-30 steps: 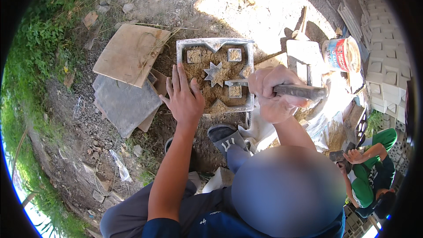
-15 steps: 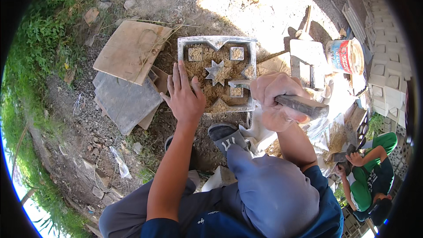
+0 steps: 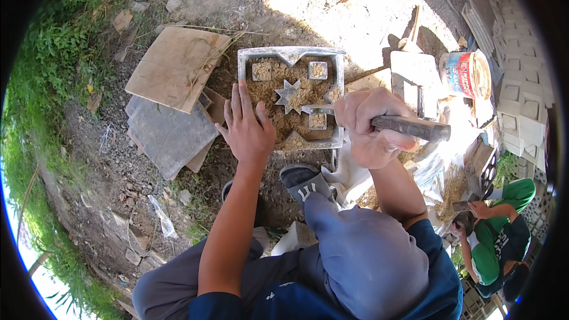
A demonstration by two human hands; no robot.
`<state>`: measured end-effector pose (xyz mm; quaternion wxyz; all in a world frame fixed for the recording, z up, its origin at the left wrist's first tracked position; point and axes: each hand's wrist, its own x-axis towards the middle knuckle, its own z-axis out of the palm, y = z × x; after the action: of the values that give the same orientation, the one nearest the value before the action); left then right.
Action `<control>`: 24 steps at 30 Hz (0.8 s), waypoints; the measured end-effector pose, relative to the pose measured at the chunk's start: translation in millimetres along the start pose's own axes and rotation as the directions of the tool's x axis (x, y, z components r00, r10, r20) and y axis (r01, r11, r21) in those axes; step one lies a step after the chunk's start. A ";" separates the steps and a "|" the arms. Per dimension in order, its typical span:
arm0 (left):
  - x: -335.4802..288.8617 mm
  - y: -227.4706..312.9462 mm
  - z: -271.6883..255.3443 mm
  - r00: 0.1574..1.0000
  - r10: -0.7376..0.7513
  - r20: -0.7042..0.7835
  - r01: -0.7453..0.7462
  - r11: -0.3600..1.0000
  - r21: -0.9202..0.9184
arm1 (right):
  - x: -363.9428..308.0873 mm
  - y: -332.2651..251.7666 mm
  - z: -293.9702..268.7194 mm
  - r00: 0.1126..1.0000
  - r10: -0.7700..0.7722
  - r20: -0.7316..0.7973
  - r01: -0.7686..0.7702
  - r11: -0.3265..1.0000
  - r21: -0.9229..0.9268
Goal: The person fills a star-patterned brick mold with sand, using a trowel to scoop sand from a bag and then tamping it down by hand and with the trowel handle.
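A square grey metal mould (image 3: 291, 51) lies on the ground in front of me, part filled with damp, sandy brown mix (image 3: 274, 125). Inside it stand a star-shaped insert (image 3: 285, 95) and several small square tubes with mix in them. My left hand (image 3: 248, 133) lies open over the mould's left wall, fingers spread. My right hand (image 3: 376, 127) is wrapped round a flat greyish bar (image 3: 412, 127) by the mould's right wall. The bar's far end is over the mould, near the lower right tube; I cannot tell whether it touches the mix.
Stacked boards (image 3: 178, 68) lie to the left. On the right are a metal frame (image 3: 415, 71), a white, red and blue bucket (image 3: 465, 75), stacked pale blocks (image 3: 517, 104) and plastic sheeting. A person in green trousers (image 3: 487, 255) works at the lower right, holding a grey piece.
My right hand has shifted slightly, and the bar's near end has swung outward and away from me. The left hand stays on the mould's wall.
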<state>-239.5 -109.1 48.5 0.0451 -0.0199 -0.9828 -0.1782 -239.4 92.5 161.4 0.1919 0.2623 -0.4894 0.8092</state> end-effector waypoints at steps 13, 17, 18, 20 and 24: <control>1.3 6.2 -3.3 0.996 -0.065 0.064 0.058 0.993 0.098 | 8.3 10.3 18.9 0.952 0.116 -0.284 -0.229 0.885 -0.405; -2.4 3.9 0.6 0.999 -0.027 0.023 0.027 1.000 0.005 | 3.1 -2.1 5.1 0.996 0.093 0.002 -0.092 0.984 -0.150; -2.2 2.6 0.6 0.998 -0.047 0.042 0.048 0.998 -0.028 | 4.5 4.7 13.3 0.984 0.132 -0.119 -0.158 0.957 -0.243; 1.9 2.1 3.2 0.998 -0.045 0.039 0.046 0.998 -0.034 | 3.9 8.9 14.3 0.958 0.153 -0.241 -0.229 0.917 -0.327; -1.9 0.9 0.5 0.998 -0.050 0.048 0.052 0.998 -0.034 | -7.1 6.2 6.4 0.976 0.164 -0.143 -0.194 0.952 -0.237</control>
<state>-237.6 -108.2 48.2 0.0170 0.0001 -0.9805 -0.1959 -235.8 83.6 155.2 0.1787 0.1407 -0.5964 0.7698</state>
